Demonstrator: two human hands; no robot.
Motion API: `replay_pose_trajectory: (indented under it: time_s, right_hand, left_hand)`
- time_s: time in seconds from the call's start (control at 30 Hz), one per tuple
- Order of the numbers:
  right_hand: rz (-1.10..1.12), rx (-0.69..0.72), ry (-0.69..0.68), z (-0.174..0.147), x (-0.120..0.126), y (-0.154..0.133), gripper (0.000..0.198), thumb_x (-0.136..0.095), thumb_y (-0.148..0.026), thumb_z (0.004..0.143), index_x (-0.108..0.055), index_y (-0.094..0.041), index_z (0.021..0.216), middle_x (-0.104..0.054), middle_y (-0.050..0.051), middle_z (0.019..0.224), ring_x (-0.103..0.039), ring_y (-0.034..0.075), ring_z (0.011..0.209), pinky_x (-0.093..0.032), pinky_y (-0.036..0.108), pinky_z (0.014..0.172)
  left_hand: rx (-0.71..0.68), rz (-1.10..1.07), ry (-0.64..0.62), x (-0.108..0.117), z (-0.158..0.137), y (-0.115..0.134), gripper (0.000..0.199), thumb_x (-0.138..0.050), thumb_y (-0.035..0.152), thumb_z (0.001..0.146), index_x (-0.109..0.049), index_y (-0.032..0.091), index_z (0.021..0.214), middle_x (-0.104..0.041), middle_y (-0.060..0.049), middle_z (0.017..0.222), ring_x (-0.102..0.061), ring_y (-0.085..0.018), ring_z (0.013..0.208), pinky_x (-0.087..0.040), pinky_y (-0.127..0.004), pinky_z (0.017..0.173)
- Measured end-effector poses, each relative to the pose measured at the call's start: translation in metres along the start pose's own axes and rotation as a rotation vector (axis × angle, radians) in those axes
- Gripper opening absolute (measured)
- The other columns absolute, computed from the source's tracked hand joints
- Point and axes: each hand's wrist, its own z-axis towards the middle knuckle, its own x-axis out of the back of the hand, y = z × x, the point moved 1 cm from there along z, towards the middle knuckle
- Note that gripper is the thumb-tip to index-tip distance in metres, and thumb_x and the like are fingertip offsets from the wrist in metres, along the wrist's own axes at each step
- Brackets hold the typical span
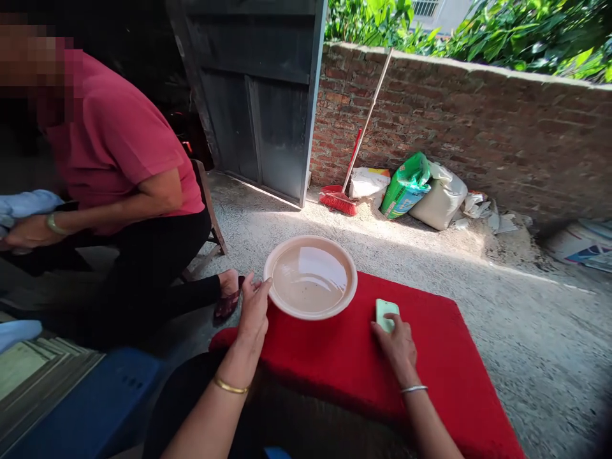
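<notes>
A wide, shallow pale pink basin (310,315) with clear liquid in it stands on the far left part of a red-covered table (430,363). My left hand (254,309) is at the basin's left rim, its fingers apart and one digit against the edge. A gold-coloured bangle circles that wrist. To the right of the basin, my right hand (399,344) holds a pale green, rounded rectangular object (385,310) at the tabletop, thumb on its left side and fingers over it. Its exact kind is unclear. A silver-coloured bangle is on my right wrist.
A person in a pink shirt (119,127) sits at left, holding light blue cloth (29,204). Behind stand a dark metal door (258,95), a red broom (338,201), a green bag (406,188), a beige sack (440,197) and a brick wall (478,127).
</notes>
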Motion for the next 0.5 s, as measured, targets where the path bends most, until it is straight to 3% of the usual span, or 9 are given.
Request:
replay_pose_trajectory:
  time_s: [0.13, 0.23, 0.3, 0.37, 0.43, 0.5]
  right_hand:
    - [0.08, 0.438, -0.181, -0.063, -0.031, -0.052, 0.034, -0.063, -0.029, 0.077, -0.065, -0.027, 0.111, -0.058, 0.005, 0.105, -0.063, 0.021, 0.09, -0.045, 0.029, 0.072]
    - [0.265, 0.588, -0.334, -0.063, -0.034, -0.041, 0.032, -0.069, -0.022, 0.064, -0.068, -0.028, 0.095, -0.06, 0.0, 0.097, -0.062, 0.017, 0.085, -0.044, 0.025, 0.072]
    - [0.368, 0.526, -0.275, -0.035, -0.02, -0.007, 0.029, -0.068, -0.032, 0.063, -0.068, -0.027, 0.092, -0.062, 0.0, 0.095, -0.061, 0.019, 0.085, -0.046, 0.027, 0.074]
    - [0.426, 0.382, -0.087, 0.006, 0.004, 0.04, 0.036, -0.065, -0.046, 0.064, -0.069, -0.026, 0.094, -0.063, 0.003, 0.094, -0.061, 0.023, 0.086, -0.048, 0.032, 0.077]
    - [0.404, 0.183, 0.11, 0.049, 0.032, 0.09, 0.049, -0.061, -0.058, 0.062, -0.069, -0.023, 0.096, -0.063, 0.007, 0.093, -0.061, 0.028, 0.088, -0.048, 0.038, 0.079]
    - [0.319, -0.061, 0.223, 0.083, 0.053, 0.13, 0.057, -0.058, -0.063, 0.062, -0.068, -0.021, 0.1, -0.063, 0.009, 0.088, -0.062, 0.032, 0.087, -0.048, 0.042, 0.076]
  left_hand:
    - [0.064, -0.012, -0.068, -0.003, 0.002, -0.011, 0.049, -0.062, 0.033, 0.088, -0.045, 0.023, 0.133, -0.065, -0.006, 0.105, -0.067, -0.017, 0.094, -0.058, -0.03, 0.081]
    - [0.135, -0.055, -0.065, -0.008, 0.002, -0.012, 0.046, -0.064, 0.028, 0.088, -0.048, 0.022, 0.131, -0.067, -0.005, 0.097, -0.069, -0.017, 0.086, -0.058, -0.029, 0.075]
    - [0.212, -0.12, -0.082, -0.012, -0.002, -0.008, 0.044, -0.065, 0.021, 0.086, -0.051, 0.021, 0.128, -0.068, -0.004, 0.094, -0.069, -0.016, 0.082, -0.058, -0.028, 0.076]
    - [0.27, -0.169, -0.1, -0.016, -0.009, 0.0, 0.042, -0.067, 0.014, 0.084, -0.056, 0.021, 0.123, -0.069, -0.003, 0.092, -0.069, -0.015, 0.08, -0.058, -0.027, 0.076]
    - [0.29, -0.188, -0.095, -0.019, -0.016, 0.008, 0.04, -0.067, 0.009, 0.082, -0.059, 0.022, 0.119, -0.07, -0.003, 0.093, -0.069, -0.014, 0.078, -0.058, -0.025, 0.076]
    - [0.319, -0.191, -0.081, -0.02, -0.022, 0.014, 0.041, -0.067, 0.007, 0.08, -0.06, 0.022, 0.118, -0.07, -0.003, 0.093, -0.069, -0.014, 0.076, -0.058, -0.025, 0.074]
